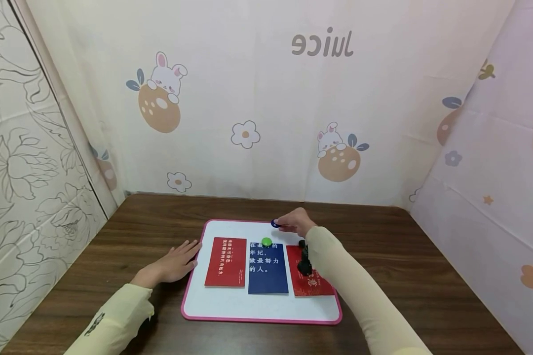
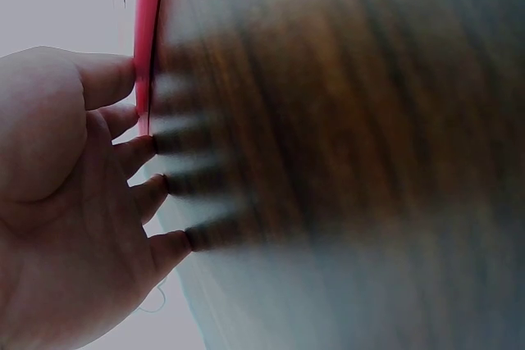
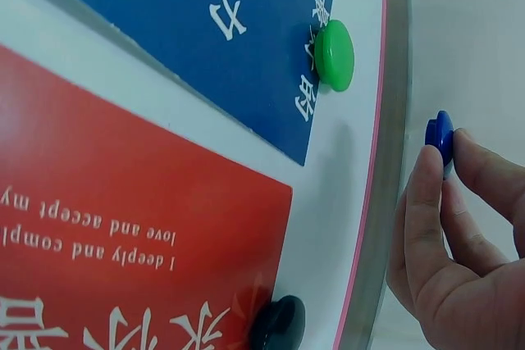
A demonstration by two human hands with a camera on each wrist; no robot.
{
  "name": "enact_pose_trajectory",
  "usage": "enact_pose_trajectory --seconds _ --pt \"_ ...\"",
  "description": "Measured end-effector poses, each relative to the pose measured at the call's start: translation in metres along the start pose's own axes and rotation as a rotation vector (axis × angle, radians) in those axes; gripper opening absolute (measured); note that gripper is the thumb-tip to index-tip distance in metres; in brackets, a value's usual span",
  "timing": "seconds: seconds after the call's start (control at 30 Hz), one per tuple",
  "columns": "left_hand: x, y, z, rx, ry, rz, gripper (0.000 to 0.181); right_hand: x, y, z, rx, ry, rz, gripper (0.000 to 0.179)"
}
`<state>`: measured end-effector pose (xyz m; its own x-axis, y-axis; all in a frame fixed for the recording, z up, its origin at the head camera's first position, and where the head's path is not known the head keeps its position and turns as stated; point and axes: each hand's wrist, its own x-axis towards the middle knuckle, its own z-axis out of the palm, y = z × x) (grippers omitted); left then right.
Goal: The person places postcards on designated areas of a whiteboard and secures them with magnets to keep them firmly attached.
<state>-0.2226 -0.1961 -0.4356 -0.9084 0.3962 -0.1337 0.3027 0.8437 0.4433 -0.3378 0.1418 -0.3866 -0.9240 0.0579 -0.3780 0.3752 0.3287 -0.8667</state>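
Note:
Between thumb and fingers, my right hand (image 1: 296, 222) pinches a round blue magnet (image 3: 443, 138) above the far edge of a pink-rimmed whiteboard (image 1: 231, 306). Fingers spread and straight, my left hand (image 1: 174, 263) touches the board's left rim (image 2: 148, 26). Three cards lie in a row on the board: a red card (image 1: 225, 268) at left, a blue card (image 1: 268, 282) in the middle and another red card (image 3: 148, 194) at right, partly hidden by my right arm in the head view. A green magnet (image 3: 335, 55) sits on the blue card's top edge, a black magnet (image 3: 279, 323) at the right card's top edge.
The board lies on a dark wooden table (image 1: 169, 212). Behind it hangs a pale curtain (image 1: 266, 167) with rabbit and flower prints. A flower-patterned panel (image 1: 26, 172) stands at the left, and more printed cloth (image 1: 484, 236) hangs at the right.

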Motion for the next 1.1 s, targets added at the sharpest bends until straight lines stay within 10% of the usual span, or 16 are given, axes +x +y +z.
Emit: enact_pose_trajectory --seconds 1.1 --pt "0.000 0.001 0.002 0.007 -0.003 -0.036 0.059 -0.007 -0.003 0.033 0.003 -0.031 -0.031 0.020"
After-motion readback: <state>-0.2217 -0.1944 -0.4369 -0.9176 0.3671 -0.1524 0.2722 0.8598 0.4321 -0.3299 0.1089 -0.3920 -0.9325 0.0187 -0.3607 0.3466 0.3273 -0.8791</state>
